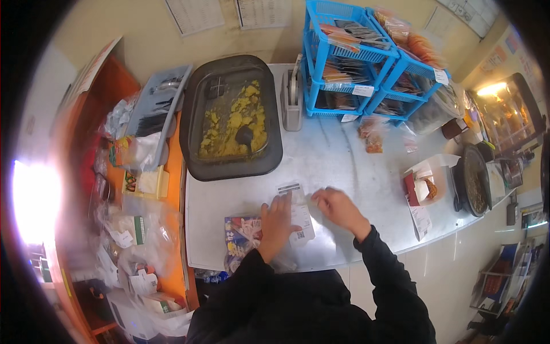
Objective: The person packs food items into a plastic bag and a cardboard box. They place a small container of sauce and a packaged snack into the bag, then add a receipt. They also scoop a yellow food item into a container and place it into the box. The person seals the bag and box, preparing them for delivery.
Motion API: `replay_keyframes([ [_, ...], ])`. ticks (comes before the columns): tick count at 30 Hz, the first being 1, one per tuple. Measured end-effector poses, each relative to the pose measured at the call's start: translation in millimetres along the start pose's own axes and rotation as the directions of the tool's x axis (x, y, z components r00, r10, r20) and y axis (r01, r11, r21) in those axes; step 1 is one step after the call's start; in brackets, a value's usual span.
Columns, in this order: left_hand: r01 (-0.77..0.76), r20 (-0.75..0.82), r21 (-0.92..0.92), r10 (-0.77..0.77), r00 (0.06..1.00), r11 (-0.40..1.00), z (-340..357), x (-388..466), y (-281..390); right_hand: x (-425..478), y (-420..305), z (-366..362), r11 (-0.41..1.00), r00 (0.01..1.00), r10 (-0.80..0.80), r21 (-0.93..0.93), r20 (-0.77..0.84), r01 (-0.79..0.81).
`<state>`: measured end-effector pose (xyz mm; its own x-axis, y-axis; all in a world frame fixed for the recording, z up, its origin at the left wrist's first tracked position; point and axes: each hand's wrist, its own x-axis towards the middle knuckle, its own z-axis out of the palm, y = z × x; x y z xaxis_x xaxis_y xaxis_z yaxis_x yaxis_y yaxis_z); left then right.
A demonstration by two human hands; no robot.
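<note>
My left hand (277,223) lies palm down across a printed paper receipt (305,221) on the metal table (331,161). Its fingers are spread and point towards the back of the table. Just right of the receipt, my right hand (341,210) hovers with bent fingers, thumb and index close together; blur hides whether anything small is between them. A colourful plastic packet (234,238), partly covered by my left hand and sleeve, sits at the front edge. Behind the receipt stands a dark tray (189,146) with crumbly yellow food (240,116) and a black scoop (244,136).
Blue stacked baskets (316,69) full of sachets stand at the back, beside a grey dispenser (293,101). To the right are an open food box (412,189) and a dark pot (466,180). An orange shelf (172,241) with bagged items borders the left.
</note>
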<state>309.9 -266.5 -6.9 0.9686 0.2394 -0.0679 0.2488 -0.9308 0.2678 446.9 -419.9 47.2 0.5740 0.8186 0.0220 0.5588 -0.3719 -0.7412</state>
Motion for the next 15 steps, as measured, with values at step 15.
replay_keyframes([
  [15,0.213,-0.105,-0.098,-0.223,0.969,0.972,17.3,18.5,3.9,14.7,54.1,25.5,0.873,0.931,0.105,-0.416,-0.348,-0.254],
])
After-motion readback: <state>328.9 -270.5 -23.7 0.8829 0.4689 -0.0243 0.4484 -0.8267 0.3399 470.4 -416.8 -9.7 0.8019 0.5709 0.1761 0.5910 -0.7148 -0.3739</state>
